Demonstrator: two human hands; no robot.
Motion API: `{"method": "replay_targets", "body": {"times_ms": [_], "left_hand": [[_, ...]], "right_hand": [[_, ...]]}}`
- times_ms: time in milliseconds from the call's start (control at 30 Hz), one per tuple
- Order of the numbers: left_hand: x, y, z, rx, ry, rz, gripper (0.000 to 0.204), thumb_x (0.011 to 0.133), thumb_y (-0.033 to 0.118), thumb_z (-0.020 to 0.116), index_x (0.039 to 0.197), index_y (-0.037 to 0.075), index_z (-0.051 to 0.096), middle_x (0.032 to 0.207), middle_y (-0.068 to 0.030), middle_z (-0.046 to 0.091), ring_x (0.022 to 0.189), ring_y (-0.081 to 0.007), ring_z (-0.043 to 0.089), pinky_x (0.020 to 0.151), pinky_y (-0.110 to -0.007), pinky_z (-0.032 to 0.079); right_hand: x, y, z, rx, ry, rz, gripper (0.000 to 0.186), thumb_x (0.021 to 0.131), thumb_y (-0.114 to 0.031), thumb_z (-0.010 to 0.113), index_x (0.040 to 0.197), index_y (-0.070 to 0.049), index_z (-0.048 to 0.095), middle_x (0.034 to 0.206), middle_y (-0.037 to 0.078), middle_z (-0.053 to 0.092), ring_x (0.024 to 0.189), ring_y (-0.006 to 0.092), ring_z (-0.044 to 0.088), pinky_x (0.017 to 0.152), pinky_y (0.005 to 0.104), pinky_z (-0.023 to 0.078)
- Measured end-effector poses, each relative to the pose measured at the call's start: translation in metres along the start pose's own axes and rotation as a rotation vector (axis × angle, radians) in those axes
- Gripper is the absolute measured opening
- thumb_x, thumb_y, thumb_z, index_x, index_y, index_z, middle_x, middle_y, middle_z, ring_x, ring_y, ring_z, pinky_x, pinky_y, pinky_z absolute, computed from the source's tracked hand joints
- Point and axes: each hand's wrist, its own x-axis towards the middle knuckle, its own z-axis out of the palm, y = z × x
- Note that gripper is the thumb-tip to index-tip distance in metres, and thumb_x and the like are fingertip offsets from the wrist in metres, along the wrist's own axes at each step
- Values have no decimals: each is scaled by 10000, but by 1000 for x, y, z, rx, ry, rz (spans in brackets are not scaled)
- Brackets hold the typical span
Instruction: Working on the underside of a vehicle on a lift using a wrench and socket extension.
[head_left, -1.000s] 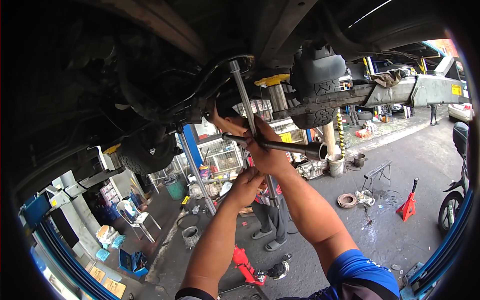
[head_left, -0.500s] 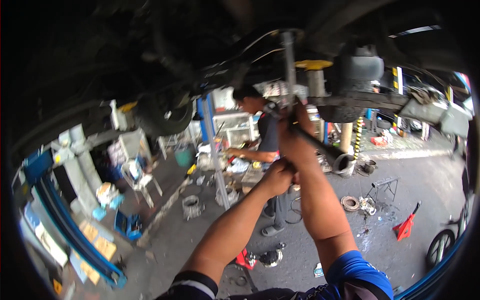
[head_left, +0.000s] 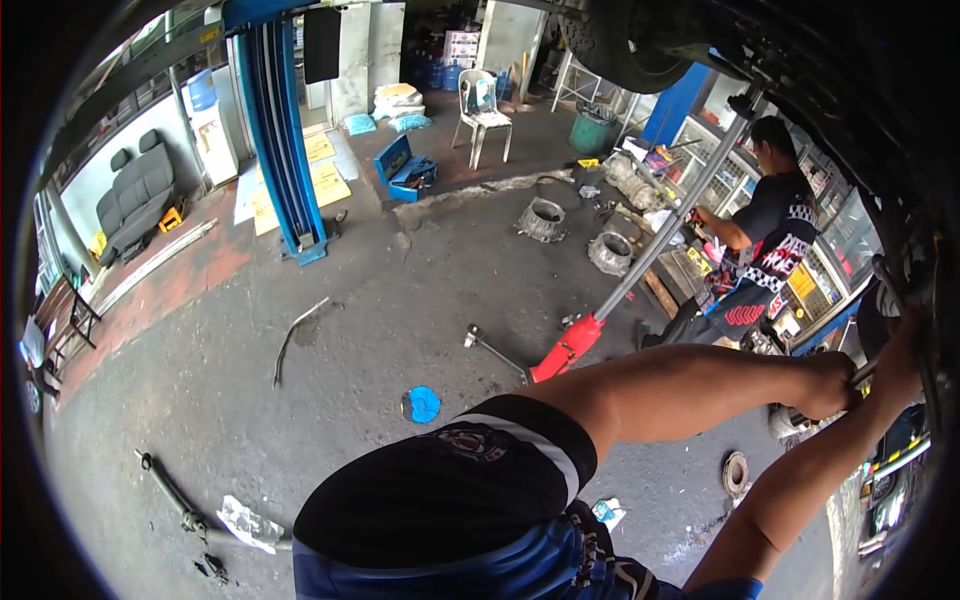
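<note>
- Floor: dark, stained, running beneath all items listed.
- Raised vehicle: underside overhead at upper right, partly in deep shadow; one tyre shows at its near side.
- Lift post: blue, upright, base plate on the floor, upper left of centre.
- Co-worker: standing at right beyond the left forearm, dark patterned top, hands over assorted parts.
- Jack: red body on the floor, long grey shaft slanting up to the vehicle's underside.
- Car seat: dark, detached, by the left wall.
- Chair: white, near the far wall, items on it.
- Bin: green, right of the chair.
- Toolbox: blue, open, on the floor left of the chair.
- Two metal housings: grey, hollow, near each other on the floor.
- Left hand: far right, fingers curled and clamped on the metal bar.
- Right hand: beside the left, at the dim right rim; finger state cannot be told.
- Metal bar: short length visible between the hands; remainder hidden.
</note>
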Motion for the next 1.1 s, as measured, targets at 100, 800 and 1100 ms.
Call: {"method": "replay_targets", "body": {"times_ms": [100,800,1100], "left_hand": [[-1,17,7,-135,-20,-105,288,805,219,559,797,-54,650,851,-283,640,876,-355,649,722,-412,487],[13,-9,36,-64,-30,-39,292,837,201,531,755,-64,621,795,-282,626,849,-384,643,747,-438,499],[1,7,33,-95,63,-52,280,851,222,552,938,-40,600,839,-268,637,836,-392,641,706,-469,491]], "right_hand": [[12,12,-19,27,-56,42,258,922,-163,577,1097,22,622,1057,127,645,898,211,649,726,291,572],[-12,5,-20,-158,26,-17,320,910,-139,597,1160,52,538,943,141,650,924,189,639,748,327,560],[-18,28,-29,371,-132,-200,434,900,-86,471,1309,36,392,1021,158,608,944,257,641,730,390,578]]}}
